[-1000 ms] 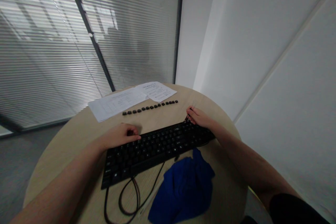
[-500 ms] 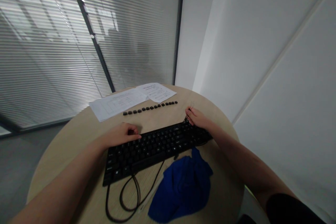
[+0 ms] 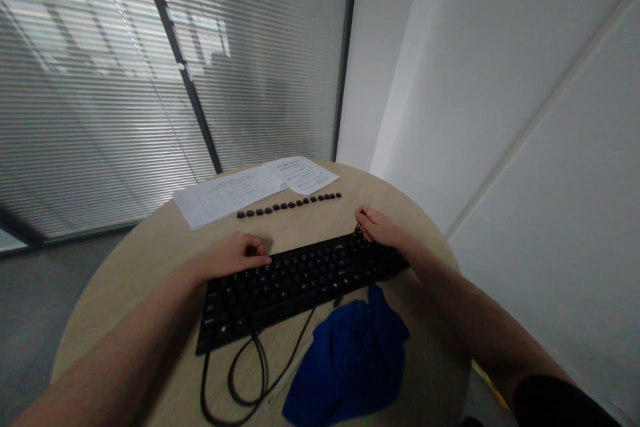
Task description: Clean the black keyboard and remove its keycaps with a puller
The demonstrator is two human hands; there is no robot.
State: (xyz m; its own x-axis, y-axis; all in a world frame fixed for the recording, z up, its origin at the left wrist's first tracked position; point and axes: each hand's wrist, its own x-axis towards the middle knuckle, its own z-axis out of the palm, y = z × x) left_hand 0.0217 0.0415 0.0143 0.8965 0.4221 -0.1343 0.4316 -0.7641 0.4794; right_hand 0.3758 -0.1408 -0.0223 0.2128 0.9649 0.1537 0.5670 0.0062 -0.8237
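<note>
A black keyboard lies at a slant on the round wooden table. My left hand rests on its upper left part, fingers curled in and thumb along the top keys; nothing shows in it. Near the keyboard's upper right edge, my right hand pinches a thin wire tool, whose lower end reaches down to the keys. Its exact contact with a key is too small to tell. Behind the keyboard, several loose black keycaps stand in a slanting row.
Printed papers lie at the back left of the table. A crumpled blue cloth sits in front of the keyboard, with a looped black cable to its left. A white wall rises at the right.
The view has shifted slightly. My right hand and the wire tool appear raised very slightly at the keyboard's upper right edge. My left hand stays in place on the keyboard.
</note>
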